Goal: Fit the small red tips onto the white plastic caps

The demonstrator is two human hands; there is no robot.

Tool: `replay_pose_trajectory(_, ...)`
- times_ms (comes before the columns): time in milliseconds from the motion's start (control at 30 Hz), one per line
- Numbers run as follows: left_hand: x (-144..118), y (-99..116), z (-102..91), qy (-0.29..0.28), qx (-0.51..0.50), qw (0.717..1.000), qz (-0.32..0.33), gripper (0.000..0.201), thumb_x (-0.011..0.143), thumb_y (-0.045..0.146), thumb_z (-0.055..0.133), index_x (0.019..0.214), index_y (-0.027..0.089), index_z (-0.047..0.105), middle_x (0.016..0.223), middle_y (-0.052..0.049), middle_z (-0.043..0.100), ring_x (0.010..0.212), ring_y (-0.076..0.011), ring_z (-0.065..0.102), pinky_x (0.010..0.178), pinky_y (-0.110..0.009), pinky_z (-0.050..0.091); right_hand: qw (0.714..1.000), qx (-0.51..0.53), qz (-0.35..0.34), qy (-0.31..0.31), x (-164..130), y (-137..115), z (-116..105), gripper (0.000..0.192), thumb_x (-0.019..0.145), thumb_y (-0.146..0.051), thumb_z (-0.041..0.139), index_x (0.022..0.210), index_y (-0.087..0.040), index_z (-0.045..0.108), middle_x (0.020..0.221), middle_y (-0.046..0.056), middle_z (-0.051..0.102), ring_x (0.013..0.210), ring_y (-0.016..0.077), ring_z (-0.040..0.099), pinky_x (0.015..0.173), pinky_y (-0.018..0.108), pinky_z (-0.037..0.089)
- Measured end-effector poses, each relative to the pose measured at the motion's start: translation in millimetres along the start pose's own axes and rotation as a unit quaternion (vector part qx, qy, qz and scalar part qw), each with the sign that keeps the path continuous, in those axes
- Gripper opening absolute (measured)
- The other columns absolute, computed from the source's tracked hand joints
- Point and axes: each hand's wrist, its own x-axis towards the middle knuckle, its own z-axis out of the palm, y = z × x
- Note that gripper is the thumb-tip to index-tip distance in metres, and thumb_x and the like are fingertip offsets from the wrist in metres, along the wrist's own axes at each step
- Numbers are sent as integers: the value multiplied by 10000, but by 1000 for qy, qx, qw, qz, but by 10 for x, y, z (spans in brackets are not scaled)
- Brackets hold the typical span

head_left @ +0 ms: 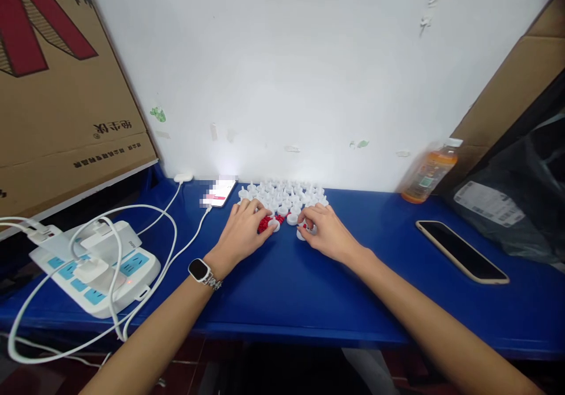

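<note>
Many small white plastic caps with thin nozzle tips (289, 192) stand in a cluster on the blue table, against the wall. My left hand (242, 230), wearing a watch on its wrist, is closed with thumb and fingertips at a round white cap (274, 225). Beneath those fingers lies a pile of small red pieces (263, 224). My right hand (326, 230) is pinched at the front right of the cluster, with a small red piece (304, 226) showing between thumb and forefinger. Another white cap (301, 236) sits just under that thumb, partly hidden. Between both hands is one more white cap (292, 219).
At left, a white power strip (152, 268) with looping cables lies on the blue table (273, 289). A lit phone (223, 192) charges behind my left hand. Rightward are a dark phone (461, 251), an orange drink bottle (430, 171) and a dark plastic bag (521, 189). Cardboard (66, 100) stands at left.
</note>
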Motion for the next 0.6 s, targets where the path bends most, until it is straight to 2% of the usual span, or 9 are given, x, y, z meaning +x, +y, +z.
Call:
replay_pose_trajectory(167,128,85,65,-9,12,1000,21,247,994,364,494,952,208,681,1027,-87,626,997,-276,514,859,-430,389,999,8,6,46,50,-77,31,74,919,-279,600,944,-217,633,760,15,606,820,209,538,791,352,359)
replay_pose_trajectory(300,131,68,-46,48,-65,997,5,215,1004,348,480,981,212,645,1096,-82,637,1053,-260,535,932,-434,407,998,0,-20,55,60,-171,76,89,935,-280,587,904,-213,637,821,38,624,863,219,535,804,365,365)
replay_pose_trajectory(367,80,50,-122,71,-134,988,-6,186,1012,337,466,985,211,599,1228,-86,630,1128,-250,550,986,-428,415,998,-19,-42,35,60,-220,106,107,941,-300,594,905,-214,646,870,52,636,902,230,532,825,380,364)
replay_pose_trajectory(467,-25,33,-190,65,-242,967,-42,167,1030,347,422,1016,218,528,1339,-96,619,1150,-225,602,973,-385,457,996,-61,-70,-14,81,-297,170,151,940,-351,618,954,-209,665,940,77,644,945,251,528,837,403,361)
replay_pose_trajectory(600,-104,26,-185,54,-291,951,-92,204,1040,395,381,1073,225,487,1162,-88,699,982,-205,673,848,-330,496,988,-117,-81,-61,143,-340,267,184,956,-339,603,964,-173,682,952,110,653,949,268,529,823,415,362)
